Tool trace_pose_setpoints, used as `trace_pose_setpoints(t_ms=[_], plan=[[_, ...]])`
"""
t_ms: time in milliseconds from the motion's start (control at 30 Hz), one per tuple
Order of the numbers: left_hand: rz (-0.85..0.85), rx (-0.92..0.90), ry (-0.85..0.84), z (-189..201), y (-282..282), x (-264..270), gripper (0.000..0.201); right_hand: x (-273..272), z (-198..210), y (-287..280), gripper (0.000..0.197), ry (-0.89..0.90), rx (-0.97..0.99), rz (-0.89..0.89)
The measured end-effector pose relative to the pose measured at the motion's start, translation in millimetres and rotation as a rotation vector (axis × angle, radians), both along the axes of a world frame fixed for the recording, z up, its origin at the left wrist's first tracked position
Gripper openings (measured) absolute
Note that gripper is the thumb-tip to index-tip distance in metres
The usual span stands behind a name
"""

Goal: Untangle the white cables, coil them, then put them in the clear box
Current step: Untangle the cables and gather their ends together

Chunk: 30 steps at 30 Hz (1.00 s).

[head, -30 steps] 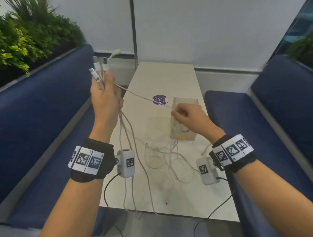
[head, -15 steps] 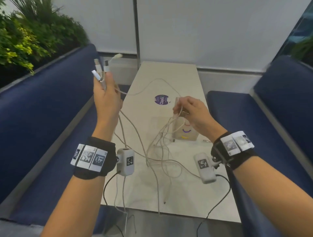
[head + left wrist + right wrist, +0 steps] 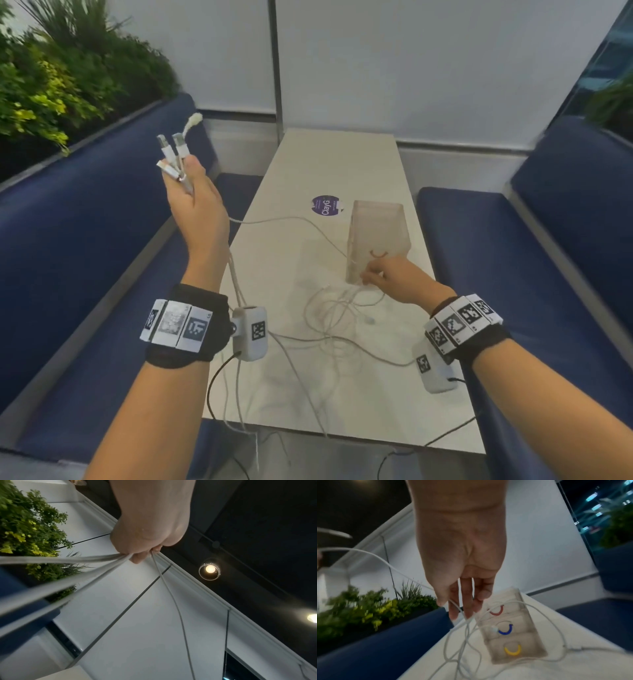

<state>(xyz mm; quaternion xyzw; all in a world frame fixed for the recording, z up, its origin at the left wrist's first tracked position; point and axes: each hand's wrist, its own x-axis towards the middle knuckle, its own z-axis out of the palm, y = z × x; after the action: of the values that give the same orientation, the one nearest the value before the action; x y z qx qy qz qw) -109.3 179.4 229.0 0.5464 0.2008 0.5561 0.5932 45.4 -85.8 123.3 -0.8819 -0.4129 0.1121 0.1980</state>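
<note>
Nearest, the cables (image 3: 329, 318) lie in a loose tangle on the desk (image 3: 342, 164), some trailing over its near edge. The right hand (image 3: 387, 277) pinches one strand beside the box (image 3: 378, 240). The left hand (image 3: 195, 205), raised, grips several plug ends. The box looks empty; untangling is under way, coiling and boxing remain.

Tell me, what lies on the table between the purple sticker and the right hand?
In the head view, the clear box stands between the sticker and the right hand, with one white cable crossing there.
</note>
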Motion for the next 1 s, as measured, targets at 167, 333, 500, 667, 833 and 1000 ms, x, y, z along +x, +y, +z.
trace_pose_setpoints(t_ms=[167,333,500,667,833,1000], plan=[[0.248,-0.080,-0.130,7,46,-12,0.054,-2,2,-14,0.022,-0.042,0.117,-0.017],[0.194,-0.094,-0.144,10,46,-12,0.035,-3,-15,-10,0.021,-0.065,-0.168,-0.018],[-0.106,0.013,0.145,-4,-11,1,0.017,-18,-3,8,0.021,0.193,0.099,-0.081],[-0.454,0.232,0.470,-32,-69,8,0.038,-39,26,33,0.029,0.255,0.291,-0.138],[-0.528,0.283,0.579,-37,-82,8,0.053,-39,31,34,0.027,0.628,0.478,-0.192],[-0.502,-0.059,0.397,-27,-47,5,0.037,-28,24,17,0.020,1.152,0.796,-0.376]])
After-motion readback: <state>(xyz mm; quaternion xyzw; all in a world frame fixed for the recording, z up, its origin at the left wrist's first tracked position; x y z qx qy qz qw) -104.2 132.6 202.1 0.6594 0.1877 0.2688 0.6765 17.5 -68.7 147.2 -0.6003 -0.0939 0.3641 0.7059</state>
